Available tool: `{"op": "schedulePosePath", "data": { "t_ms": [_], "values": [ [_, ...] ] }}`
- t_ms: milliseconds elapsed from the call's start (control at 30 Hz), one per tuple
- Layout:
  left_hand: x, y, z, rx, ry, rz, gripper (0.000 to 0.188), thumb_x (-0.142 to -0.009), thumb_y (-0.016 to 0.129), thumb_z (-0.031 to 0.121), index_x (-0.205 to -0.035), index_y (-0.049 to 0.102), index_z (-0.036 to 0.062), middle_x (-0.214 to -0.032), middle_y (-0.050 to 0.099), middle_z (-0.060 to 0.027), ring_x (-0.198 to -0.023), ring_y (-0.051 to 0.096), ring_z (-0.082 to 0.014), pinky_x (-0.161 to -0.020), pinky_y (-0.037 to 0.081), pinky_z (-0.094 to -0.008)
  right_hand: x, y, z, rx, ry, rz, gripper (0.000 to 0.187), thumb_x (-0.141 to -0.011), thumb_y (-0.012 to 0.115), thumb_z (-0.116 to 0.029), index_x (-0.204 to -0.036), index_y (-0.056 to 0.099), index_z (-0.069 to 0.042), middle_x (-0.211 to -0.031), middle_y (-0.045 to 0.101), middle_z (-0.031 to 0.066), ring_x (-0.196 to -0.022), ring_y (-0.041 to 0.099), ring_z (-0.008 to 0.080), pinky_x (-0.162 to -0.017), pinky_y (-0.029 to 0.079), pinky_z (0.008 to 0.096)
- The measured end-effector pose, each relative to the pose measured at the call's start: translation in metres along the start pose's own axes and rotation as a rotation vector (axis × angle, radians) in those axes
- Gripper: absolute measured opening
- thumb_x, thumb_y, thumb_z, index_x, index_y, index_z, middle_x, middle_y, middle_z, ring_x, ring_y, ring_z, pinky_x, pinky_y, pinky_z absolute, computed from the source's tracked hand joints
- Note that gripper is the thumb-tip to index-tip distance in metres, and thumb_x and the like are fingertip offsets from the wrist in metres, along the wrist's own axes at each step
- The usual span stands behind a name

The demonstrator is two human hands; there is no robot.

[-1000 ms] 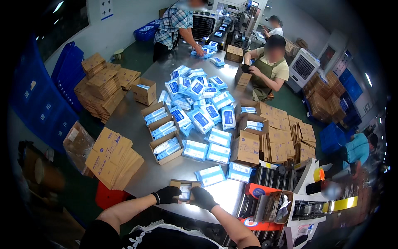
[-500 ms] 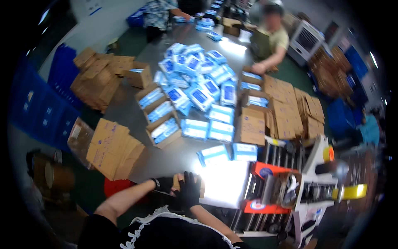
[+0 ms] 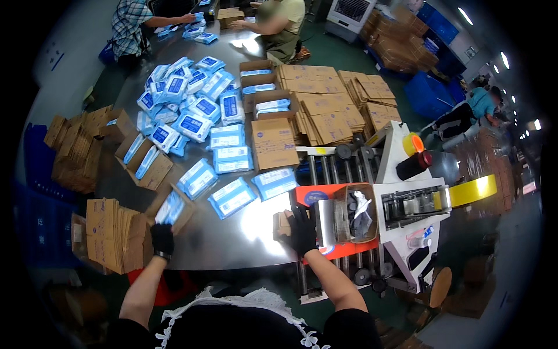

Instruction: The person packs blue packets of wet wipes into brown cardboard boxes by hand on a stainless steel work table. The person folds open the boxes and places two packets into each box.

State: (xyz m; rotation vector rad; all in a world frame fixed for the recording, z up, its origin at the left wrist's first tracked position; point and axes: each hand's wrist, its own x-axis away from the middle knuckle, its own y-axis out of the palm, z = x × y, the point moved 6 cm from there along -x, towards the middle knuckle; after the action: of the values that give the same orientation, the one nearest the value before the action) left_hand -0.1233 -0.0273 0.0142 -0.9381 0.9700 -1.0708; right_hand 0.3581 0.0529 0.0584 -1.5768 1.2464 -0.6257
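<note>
My left hand (image 3: 163, 239), in a black fingerless glove, grips the near edge of an open cardboard box (image 3: 182, 216) holding blue-and-white wipes packs (image 3: 170, 208). My right hand (image 3: 302, 232), gloved alike, lies with fingers spread over a small closed cardboard carton (image 3: 283, 225). That carton sits at the table's right edge, against the orange-sided entry of a carton taping machine (image 3: 326, 250). Part of the carton is hidden beneath the hand. Loose wipes packs (image 3: 233, 198) lie flat between my hands and the big heap (image 3: 192, 104).
More open boxes (image 3: 152, 168) stand left of the heap. Flattened cartons (image 3: 116, 232) are stacked at the left and also behind the machine (image 3: 407, 203). A closed carton (image 3: 274, 142) stands beyond the machine's entry. Two people work at the table's far end; another person (image 3: 479, 107) is at far right.
My hands have parted: the right has carried the small carton rightward to the taping machine, and the left has reached out to the nearest filled box. The view has swung right.
</note>
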Motion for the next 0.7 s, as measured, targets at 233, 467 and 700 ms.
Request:
{"op": "schedulePosePath", "data": {
  "t_ms": [233, 467, 700],
  "values": [
    [0.111, 0.023, 0.047, -0.294, 0.193, -0.539, 0.008, -0.076, 0.059, 0.012, -0.08, 0.064, 0.0072, -0.081, 0.061, -0.014, -0.08, 0.057, -0.0317, -0.072, 0.044, -0.0461, 0.009, 0.037, -0.093, -0.61, 0.027, -0.001, 0.06, -0.071, 0.071, -0.035, -0.117, 0.051, -0.004, -0.117, 0.053, 0.0201, -0.114, 0.047, 0.0387, -0.097, 0.037, 0.0456],
    [0.111, -0.035, 0.056, 0.228, 0.172, -0.061, 0.047, -0.067, 0.073, 0.033, -0.099, 0.055, 0.0032, -0.102, 0.053, -0.0175, -0.097, 0.05, -0.0359, -0.086, 0.039, -0.0455, -0.015, 0.098, -0.218, -0.324, -0.135, -0.2, 0.038, -0.071, 0.065, -0.025, -0.101, 0.059, -0.002, -0.098, 0.056, 0.019, -0.089, 0.056, 0.0337, -0.078, 0.044, 0.0442],
    [0.062, 0.002, 0.08, 0.121, 0.616, -0.697, 0.033, -0.074, 0.066, 0.044, -0.082, 0.067, 0.0114, -0.075, 0.065, -0.0123, -0.069, 0.062, -0.0312, -0.061, 0.047, -0.0431, -0.037, 0.112, -0.268, -0.234, -0.248, -0.593, 0.049, -0.065, 0.069, -0.047, -0.083, 0.065, -0.001, -0.099, 0.06, 0.0229, -0.088, 0.06, 0.0355, -0.079, 0.046, 0.0441]
  ]
}}
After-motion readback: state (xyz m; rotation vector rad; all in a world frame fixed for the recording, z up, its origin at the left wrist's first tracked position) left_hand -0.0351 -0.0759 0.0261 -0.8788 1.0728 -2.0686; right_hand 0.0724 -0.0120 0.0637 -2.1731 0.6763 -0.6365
